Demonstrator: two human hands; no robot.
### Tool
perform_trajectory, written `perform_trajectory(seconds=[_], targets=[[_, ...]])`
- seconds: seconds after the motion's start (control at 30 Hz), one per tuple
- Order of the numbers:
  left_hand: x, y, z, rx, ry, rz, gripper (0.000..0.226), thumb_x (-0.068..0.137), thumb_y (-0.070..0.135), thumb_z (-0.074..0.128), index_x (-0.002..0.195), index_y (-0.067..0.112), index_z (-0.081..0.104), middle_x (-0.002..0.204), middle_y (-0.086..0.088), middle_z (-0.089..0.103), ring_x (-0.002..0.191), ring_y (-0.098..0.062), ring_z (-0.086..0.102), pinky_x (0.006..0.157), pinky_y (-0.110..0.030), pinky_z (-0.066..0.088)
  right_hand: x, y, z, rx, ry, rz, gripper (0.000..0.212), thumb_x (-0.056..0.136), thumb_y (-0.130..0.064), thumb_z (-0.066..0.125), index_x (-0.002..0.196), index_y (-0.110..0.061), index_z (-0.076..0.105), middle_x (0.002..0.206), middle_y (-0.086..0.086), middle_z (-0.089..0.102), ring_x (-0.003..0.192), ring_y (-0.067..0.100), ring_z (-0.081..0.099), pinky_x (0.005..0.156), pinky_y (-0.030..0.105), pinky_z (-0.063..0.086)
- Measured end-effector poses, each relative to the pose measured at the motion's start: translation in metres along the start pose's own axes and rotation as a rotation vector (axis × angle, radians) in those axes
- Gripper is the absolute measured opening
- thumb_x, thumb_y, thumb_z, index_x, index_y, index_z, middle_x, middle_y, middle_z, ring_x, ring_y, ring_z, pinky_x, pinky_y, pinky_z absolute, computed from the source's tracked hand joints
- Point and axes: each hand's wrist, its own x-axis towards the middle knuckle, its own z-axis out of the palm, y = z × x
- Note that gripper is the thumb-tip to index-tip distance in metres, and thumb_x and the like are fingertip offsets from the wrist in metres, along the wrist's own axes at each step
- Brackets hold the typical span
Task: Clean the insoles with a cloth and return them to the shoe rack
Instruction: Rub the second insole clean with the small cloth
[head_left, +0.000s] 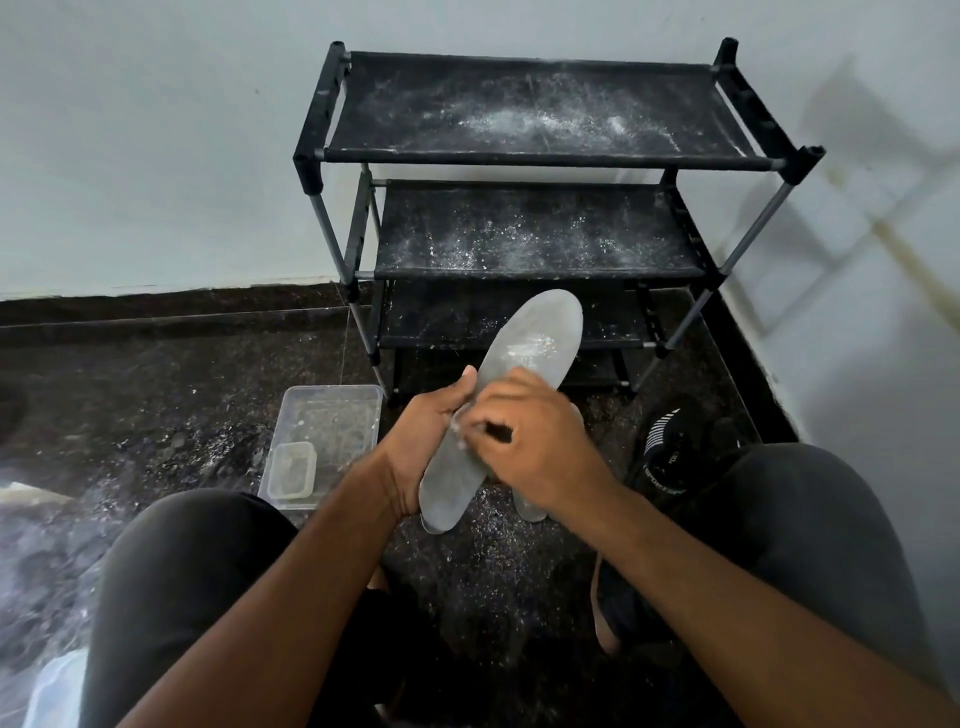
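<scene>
Holding the grey insole (524, 374) slantwise over the floor before the shoe rack (530, 156), my left hand (415, 452) wraps its heel half from beneath, thumb along the edge. My right hand (530, 441) lies over the middle, fingers curled; whether they pinch a cloth I cannot tell. I judge the insole light, thin and bendy, best supported under the heel and arch.

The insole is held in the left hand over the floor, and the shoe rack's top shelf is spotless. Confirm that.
Not quite. The left hand does hold the insole over the floor, but the shoe rack's top shelf is dusted with white powder, as the head view shows.
</scene>
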Motion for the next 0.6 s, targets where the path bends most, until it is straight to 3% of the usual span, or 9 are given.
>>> perform_trajectory(seconds=[0.1, 0.2, 0.27, 0.4, 0.47, 0.53, 0.6], targets=[[-0.002, 0.002, -0.004, 0.025, 0.035, 0.004, 0.052, 0.106, 0.047, 0.046, 0.103, 0.005, 0.076, 0.092, -0.011, 0.070, 0.082, -0.022, 0.070, 0.080, -0.035, 0.057, -0.003, -0.002, 0.000, 0.078, -0.145, -0.029, 0.010, 0.083, -0.028, 0.074, 0.089, -0.021, 0.077, 0.083, -0.015, 0.066, 0.082, -0.001, 0.044, 0.073, 0.016, 0.035], [0.002, 0.001, -0.006, 0.030, 0.006, 0.005, 0.052, 0.108, 0.050, 0.042, 0.119, 0.006, 0.067, 0.098, -0.011, 0.064, 0.081, -0.024, 0.063, 0.069, -0.038, 0.057, 0.005, 0.015, -0.010, -0.052, 0.025, 0.048, 0.010, 0.083, -0.028, 0.074, 0.088, -0.020, 0.077, 0.081, -0.014, 0.063, 0.083, 0.001, 0.044, 0.077, 0.024, 0.040], [0.001, 0.001, -0.004, 0.003, -0.004, 0.002, 0.053, 0.108, 0.049, 0.042, 0.120, 0.005, 0.068, 0.097, -0.011, 0.067, 0.082, -0.023, 0.064, 0.070, -0.038, 0.057, 0.004, 0.015, -0.008, -0.092, 0.066, 0.065, 0.010, 0.084, -0.025, 0.073, 0.089, -0.018, 0.076, 0.083, -0.011, 0.064, 0.085, 0.004, 0.045, 0.079, 0.026, 0.043], [0.001, 0.001, -0.009, 0.003, 0.019, 0.002, 0.050, 0.105, 0.047, 0.048, 0.115, 0.005, 0.074, 0.101, -0.010, 0.068, 0.090, -0.022, 0.066, 0.086, -0.035, 0.052, -0.006, 0.002, 0.003, 0.052, -0.153, -0.018, 0.011, 0.083, -0.029, 0.074, 0.090, -0.021, 0.077, 0.083, -0.013, 0.066, 0.083, 0.005, 0.047, 0.074, 0.025, 0.042], [0.002, 0.001, -0.009, 0.030, 0.006, 0.018, 0.050, 0.106, 0.048, 0.047, 0.117, 0.007, 0.073, 0.102, -0.011, 0.064, 0.088, -0.023, 0.061, 0.079, -0.037, 0.052, 0.000, 0.011, -0.004, 0.002, -0.117, -0.001, 0.012, 0.083, -0.032, 0.073, 0.090, -0.022, 0.076, 0.082, -0.015, 0.064, 0.082, 0.004, 0.045, 0.074, 0.027, 0.039], [0.002, 0.000, -0.007, 0.061, 0.010, 0.039, 0.053, 0.108, 0.050, 0.040, 0.117, 0.010, 0.074, 0.100, -0.011, 0.067, 0.081, -0.022, 0.062, 0.066, -0.037, 0.054, 0.008, 0.026, -0.016, -0.087, 0.030, 0.078, 0.011, 0.083, -0.030, 0.073, 0.089, -0.021, 0.077, 0.084, -0.014, 0.065, 0.085, 0.005, 0.046, 0.079, 0.031, 0.043], [0.001, 0.000, -0.005, 0.057, 0.011, 0.045, 0.056, 0.109, 0.050, 0.036, 0.115, 0.011, 0.076, 0.096, -0.009, 0.070, 0.076, -0.020, 0.063, 0.063, -0.037, 0.052, 0.010, 0.031, -0.022, -0.117, 0.093, 0.124, 0.010, 0.082, -0.027, 0.075, 0.090, -0.020, 0.077, 0.087, -0.012, 0.067, 0.088, 0.006, 0.049, 0.083, 0.032, 0.046]])
